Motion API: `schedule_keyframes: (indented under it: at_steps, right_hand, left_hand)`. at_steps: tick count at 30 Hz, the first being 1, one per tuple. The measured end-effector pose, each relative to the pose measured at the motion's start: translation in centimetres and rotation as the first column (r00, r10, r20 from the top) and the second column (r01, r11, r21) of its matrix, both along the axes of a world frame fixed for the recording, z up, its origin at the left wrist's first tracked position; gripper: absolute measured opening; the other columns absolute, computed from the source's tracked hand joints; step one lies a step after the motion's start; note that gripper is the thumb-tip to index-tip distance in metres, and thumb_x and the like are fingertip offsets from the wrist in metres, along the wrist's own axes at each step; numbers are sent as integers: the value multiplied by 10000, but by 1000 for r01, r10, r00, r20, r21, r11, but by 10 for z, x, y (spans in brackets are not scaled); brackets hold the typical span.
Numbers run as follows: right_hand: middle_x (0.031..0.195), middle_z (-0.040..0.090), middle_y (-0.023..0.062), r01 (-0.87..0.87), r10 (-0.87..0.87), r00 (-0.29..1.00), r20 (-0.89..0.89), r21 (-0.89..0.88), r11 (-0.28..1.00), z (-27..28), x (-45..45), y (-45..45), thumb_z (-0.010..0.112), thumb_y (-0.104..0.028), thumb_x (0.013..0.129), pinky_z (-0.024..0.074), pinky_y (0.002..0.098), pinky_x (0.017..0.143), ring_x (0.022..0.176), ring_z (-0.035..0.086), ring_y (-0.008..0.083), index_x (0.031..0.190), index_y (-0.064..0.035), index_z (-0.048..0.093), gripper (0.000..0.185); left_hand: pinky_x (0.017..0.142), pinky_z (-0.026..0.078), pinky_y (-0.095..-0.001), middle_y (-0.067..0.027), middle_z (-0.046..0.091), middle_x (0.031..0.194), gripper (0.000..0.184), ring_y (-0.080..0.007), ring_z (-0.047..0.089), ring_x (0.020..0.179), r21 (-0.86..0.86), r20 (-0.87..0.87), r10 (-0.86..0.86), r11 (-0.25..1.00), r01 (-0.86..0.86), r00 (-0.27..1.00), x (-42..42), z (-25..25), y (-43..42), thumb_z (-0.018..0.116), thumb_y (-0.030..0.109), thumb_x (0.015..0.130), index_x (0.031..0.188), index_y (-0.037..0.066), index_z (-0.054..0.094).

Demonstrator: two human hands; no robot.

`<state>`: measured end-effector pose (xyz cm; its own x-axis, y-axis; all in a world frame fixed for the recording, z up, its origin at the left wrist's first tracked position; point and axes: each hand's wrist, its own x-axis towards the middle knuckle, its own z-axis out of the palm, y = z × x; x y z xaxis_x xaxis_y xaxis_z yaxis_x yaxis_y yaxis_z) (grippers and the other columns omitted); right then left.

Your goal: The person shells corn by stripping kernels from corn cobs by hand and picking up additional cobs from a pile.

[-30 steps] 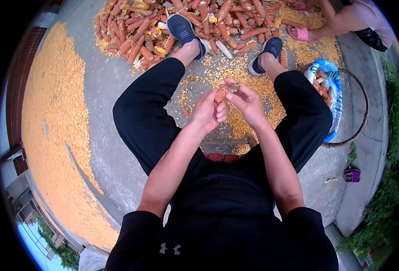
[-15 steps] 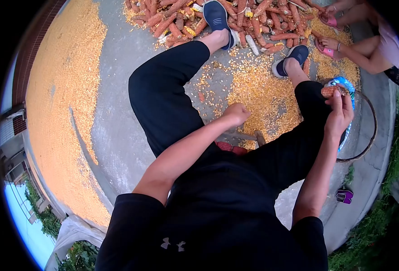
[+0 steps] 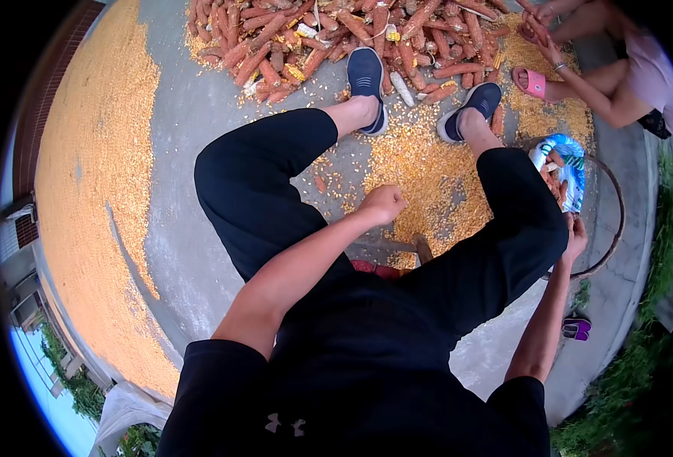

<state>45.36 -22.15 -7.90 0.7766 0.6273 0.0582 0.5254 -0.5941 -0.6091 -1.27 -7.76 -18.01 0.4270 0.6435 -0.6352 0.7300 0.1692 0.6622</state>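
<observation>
My left hand (image 3: 384,204) is closed in a fist over the scattered corn kernels (image 3: 447,171), between my knees. Anything inside the fist is hidden. At the near edge of a blue and white plastic bag (image 3: 574,183) on the right is my right hand (image 3: 575,236), its fingers bent and partly hidden behind my knee. What they grip, if anything, I cannot make out. Reddish corncobs (image 3: 552,184) show inside the bag, and a dark curved handle (image 3: 622,206) arches beside it. Below my left fist, a wooden piece (image 3: 423,248) stands near a red patterned thing (image 3: 374,268).
A heap of corncobs (image 3: 352,30) lies ahead, past my shoes (image 3: 367,76). Spread corn kernels (image 3: 96,167) cover the ground on the left. At the upper right another person (image 3: 611,76) sits with both hands on a cob. Purple shoes (image 3: 577,329) lie lower right.
My right hand has dropped from above the bag to its near edge, and the cob piece it held no longer shows in it. My left fist stays between my knees; the view has shifted slightly.
</observation>
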Motion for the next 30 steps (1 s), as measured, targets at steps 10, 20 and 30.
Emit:
schedule_keyframes:
  at_steps: [10, 20, 30]
  right_hand:
    - [790, 723, 127, 21, -18, 999, 33, -109, 994, -4, -11, -5, 702, -243, 894, 510, 334, 675, 692, 635, 145, 942, 16, 686, 264]
    - [772, 705, 77, 31, -32, 999, -2, -120, 992, 3, -10, -2, 697, -195, 895, 493, 316, 652, 689, 610, 111, 944, 14, 687, 215]
    - [838, 710, 103, 69, -81, 996, -41, -230, 971, -43, 8, -8, 698, -228, 896, 501, 333, 704, 764, 618, 121, 1081, -3, 689, 291]
  left_hand:
    - [774, 518, -415, -173, 699, 888, 273, -307, 681, 848, 7, 59, -6, 1000, 6, 998, -7, 2, -14, 690, 315, 872, 933, 50, 691]
    - [776, 511, -429, -182, 699, 885, 239, -323, 680, 880, 67, 96, 32, 997, -38, 995, -19, -6, -11, 699, 269, 854, 920, 39, 688]
    - [885, 526, -433, -196, 703, 1038, 271, -348, 672, 1003, 354, -89, 359, 883, -308, 929, -30, -24, 155, 724, 250, 830, 1031, 75, 677]
